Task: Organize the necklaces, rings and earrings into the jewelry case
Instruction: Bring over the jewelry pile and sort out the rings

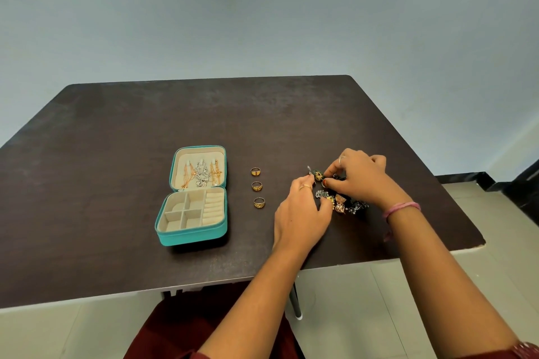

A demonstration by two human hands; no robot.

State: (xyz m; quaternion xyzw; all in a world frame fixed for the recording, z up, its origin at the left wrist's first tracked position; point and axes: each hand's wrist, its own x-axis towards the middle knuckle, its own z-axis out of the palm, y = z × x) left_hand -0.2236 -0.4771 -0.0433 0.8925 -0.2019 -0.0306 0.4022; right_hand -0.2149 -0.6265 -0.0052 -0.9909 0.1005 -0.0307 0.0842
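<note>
Sorting through the earring pile (338, 198) with both hands at the right side of the dark table (145, 125). The right hand (361, 175) has its fingertips pinched on what looks like a dark green and gold earring at the top of the heap, though it's too small to be sure which piece. The left hand (300, 216) sits curled at the pile's near edge, fingertips touching a silver bit; can't tell if it actually grips anything. The teal jewelry case (192, 230) lies open well to the left, necklaces (201, 173) already hanging in the lid, compartments bare. Three gold rings (257, 186) wait in a column between case and pile. These earrings look light, dangly and prone to snagging each other, so I'd grab each by its solid body, not the hook.
</note>
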